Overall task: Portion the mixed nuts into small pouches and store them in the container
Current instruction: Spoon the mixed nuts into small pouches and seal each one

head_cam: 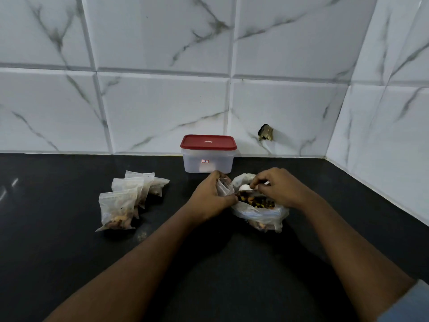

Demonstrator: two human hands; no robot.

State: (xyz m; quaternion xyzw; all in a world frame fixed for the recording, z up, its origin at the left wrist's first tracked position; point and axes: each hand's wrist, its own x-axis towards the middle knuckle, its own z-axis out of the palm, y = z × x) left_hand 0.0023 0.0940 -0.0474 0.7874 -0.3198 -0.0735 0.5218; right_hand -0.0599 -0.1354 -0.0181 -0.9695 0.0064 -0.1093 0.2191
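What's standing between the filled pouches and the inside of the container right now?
The red lid sits on the container, covering its opening, so it blocks the way in. On the counter between the filled pouches and the container, nothing visible lies in the path.

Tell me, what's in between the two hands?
In the head view, a white spoon and the mixed nuts in the big open bag lie between them, beside the little pouch the left hand holds.
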